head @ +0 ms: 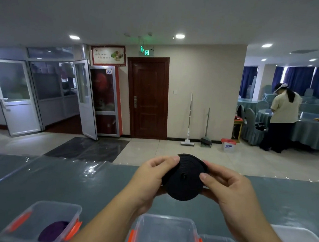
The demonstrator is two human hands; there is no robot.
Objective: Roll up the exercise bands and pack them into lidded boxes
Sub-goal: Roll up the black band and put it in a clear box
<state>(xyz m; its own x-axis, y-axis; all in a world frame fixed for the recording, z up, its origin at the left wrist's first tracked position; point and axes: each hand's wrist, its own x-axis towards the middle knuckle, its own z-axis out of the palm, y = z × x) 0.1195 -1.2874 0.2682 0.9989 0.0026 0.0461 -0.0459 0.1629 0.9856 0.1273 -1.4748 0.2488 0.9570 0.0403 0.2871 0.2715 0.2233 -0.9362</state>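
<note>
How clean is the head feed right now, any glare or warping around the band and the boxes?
Head view: wide-angle bowing at the edges; ceiling lights glare on the plastic table cover; the black rolled band, held in the left hand and right hand, reads sharp; the clear boxes at the bottom edge are cropped and slightly soft.

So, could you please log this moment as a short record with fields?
held item: black rolled band, coiled into a disc
left hand: grips the roll's left edge
right hand: grips its right edge
left box: open, purple roll inside
middle box: open, directly below the hands
surface: teal table
</note>
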